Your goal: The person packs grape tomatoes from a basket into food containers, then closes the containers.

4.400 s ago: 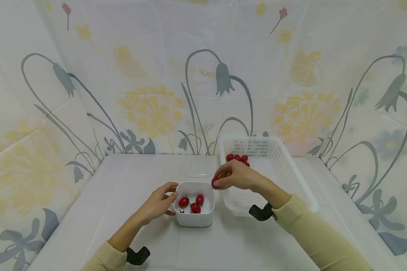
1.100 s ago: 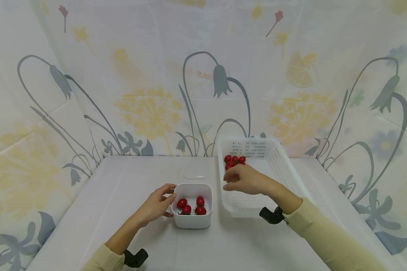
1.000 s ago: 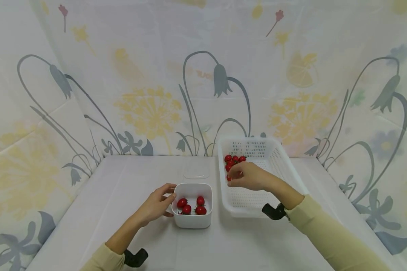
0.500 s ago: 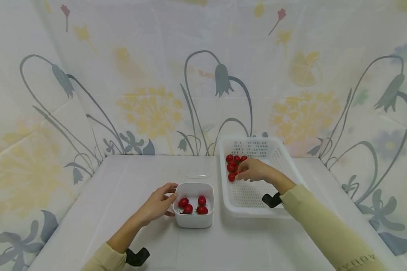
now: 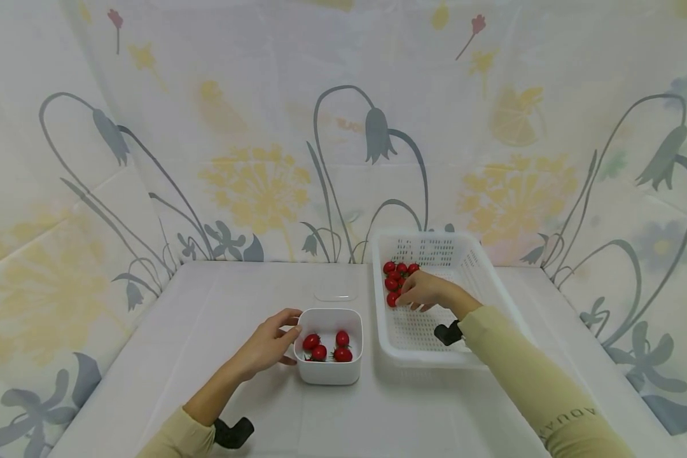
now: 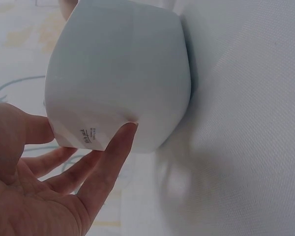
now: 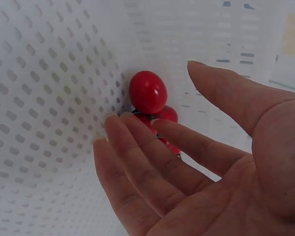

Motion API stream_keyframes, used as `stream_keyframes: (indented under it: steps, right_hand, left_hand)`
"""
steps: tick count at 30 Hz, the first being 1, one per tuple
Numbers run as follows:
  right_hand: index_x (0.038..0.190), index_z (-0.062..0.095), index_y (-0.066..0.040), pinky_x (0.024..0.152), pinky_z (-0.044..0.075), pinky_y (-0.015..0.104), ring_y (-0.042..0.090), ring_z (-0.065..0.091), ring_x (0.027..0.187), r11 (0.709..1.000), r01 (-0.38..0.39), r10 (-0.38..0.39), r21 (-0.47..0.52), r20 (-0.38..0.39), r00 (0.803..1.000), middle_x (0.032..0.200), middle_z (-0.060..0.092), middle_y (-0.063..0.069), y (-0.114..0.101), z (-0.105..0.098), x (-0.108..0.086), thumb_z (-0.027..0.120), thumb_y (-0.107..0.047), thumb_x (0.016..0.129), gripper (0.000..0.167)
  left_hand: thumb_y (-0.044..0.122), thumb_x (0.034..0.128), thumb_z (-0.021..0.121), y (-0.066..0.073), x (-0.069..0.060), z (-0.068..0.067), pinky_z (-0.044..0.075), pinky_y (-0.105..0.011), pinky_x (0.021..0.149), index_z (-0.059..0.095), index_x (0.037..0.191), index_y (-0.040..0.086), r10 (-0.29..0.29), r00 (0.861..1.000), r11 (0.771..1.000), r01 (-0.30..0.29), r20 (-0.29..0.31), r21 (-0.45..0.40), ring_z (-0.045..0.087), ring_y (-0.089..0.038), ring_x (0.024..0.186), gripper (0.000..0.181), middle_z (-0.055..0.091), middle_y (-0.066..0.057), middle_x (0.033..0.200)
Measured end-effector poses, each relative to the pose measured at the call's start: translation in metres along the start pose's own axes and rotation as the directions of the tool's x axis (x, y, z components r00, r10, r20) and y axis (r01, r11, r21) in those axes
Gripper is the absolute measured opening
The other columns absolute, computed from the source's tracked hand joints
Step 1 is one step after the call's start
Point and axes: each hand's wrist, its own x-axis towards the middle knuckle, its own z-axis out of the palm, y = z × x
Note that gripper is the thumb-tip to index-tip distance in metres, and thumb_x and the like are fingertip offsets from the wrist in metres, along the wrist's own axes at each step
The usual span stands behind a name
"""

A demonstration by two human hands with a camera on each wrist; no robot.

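Observation:
My left hand [image 5: 268, 343] rests against the left side of a small white box [image 5: 330, 375], its thumb at the rim; in the left wrist view, fingertips touch the outer wall [image 6: 118, 73]. Several red cherry tomatoes [image 5: 342, 354] lie inside that box. Over the left part of a white perforated basket [image 5: 412, 360] is my right hand [image 5: 429, 289], reaching down at a cluster of cherry tomatoes [image 5: 391, 284]. The right wrist view has the thumb apart from the fingers, with one cherry tomato [image 7: 147, 92] just beyond the fingertips and others partly hidden behind them.
A flat transparent piece [image 5: 335, 296], perhaps a lid, lies behind the box. The white tabletop [image 5: 389, 413] meets a floral-patterned cloth [image 5: 252, 114] at the back and sides. Dark wrist cameras [image 5: 233, 434] stick out below both wrists.
Earlier, my right hand held a cherry tomato beside the box; another cherry tomato now lies inside it. That hand has moved right, back to the cluster in the basket. The left hand stays put.

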Motion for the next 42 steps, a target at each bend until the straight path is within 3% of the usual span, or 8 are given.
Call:
stream_keyframes:
  steps: [4,11,16,42]
  right_hand:
    - [0.120,0.068,0.007,0.087,0.061,0.048,0.035,0.071,0.099,1.000,-0.016,0.016,0.011,0.015,1.000,0.109,0.072,0.017,0.001,0.002,0.005,0.071,-0.018,0.094,0.037]
    - [0.106,0.073,0.003,0.086,0.062,0.045,0.031,0.071,0.093,0.997,-0.067,0.067,0.027,0.016,0.998,0.103,0.072,0.019,0.001,0.005,0.013,0.072,-0.017,0.093,0.024]
    - [0.107,0.072,0.003,0.085,0.062,0.044,0.029,0.072,0.090,0.994,-0.089,0.088,0.068,0.016,0.996,0.100,0.073,0.019,0.001,0.006,0.018,0.072,-0.016,0.094,0.023]
    - [0.095,0.072,0.000,0.079,0.064,0.041,0.023,0.074,0.079,0.981,-0.111,0.112,0.156,0.003,0.994,0.086,0.074,0.014,0.002,0.007,0.025,0.075,-0.014,0.092,0.015]
  left_hand:
    - [0.012,0.1057,0.054,0.000,0.000,0.000,0.065,-0.044,0.067,0.052,0.141,0.005,-0.003,1.000,1.000,0.003,-0.004,0.007,0.063,-0.041,0.114,0.036,0.052,-0.027,0.143]
    - [0.012,0.1059,0.053,-0.001,0.000,0.000,0.065,-0.043,0.067,0.052,0.141,0.005,-0.002,1.000,1.000,0.002,-0.001,0.007,0.063,-0.043,0.115,0.036,0.051,-0.028,0.143]
    - [0.012,0.1057,0.053,-0.001,0.001,0.000,0.065,-0.043,0.067,0.052,0.141,0.006,-0.003,1.000,1.000,0.003,-0.001,0.010,0.063,-0.043,0.115,0.036,0.051,-0.028,0.143]
    - [0.013,0.1060,0.053,-0.001,0.001,0.000,0.065,-0.042,0.067,0.052,0.141,0.005,-0.005,1.000,1.000,0.005,-0.003,0.013,0.063,-0.042,0.114,0.036,0.053,-0.026,0.142]
